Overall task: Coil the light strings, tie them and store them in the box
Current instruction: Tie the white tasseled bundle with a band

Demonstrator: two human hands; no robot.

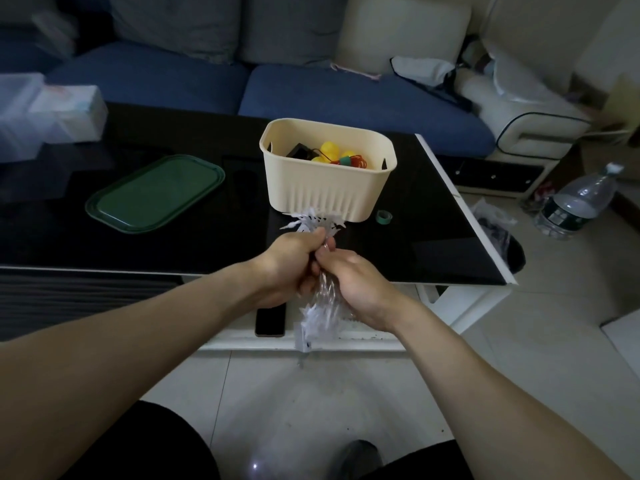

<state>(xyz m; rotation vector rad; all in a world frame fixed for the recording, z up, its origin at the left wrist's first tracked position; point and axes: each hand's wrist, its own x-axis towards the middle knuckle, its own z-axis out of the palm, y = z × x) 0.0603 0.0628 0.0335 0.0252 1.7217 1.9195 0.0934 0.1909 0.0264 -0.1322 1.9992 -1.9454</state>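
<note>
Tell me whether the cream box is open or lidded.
Open: the cream plastic box shows yellow bulbs inside; the green lid lies beside it.

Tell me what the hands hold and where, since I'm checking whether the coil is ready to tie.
Both hands grip the coiled white light string around its middle: left hand above, right hand just below; its ends stick out.

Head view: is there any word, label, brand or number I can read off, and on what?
None is legible.
Water bottle label: print too small and blurred to read.
White box at the table's left: faint markings, blurred.
Small tag hanging on the white light string: nothing legible.
</note>
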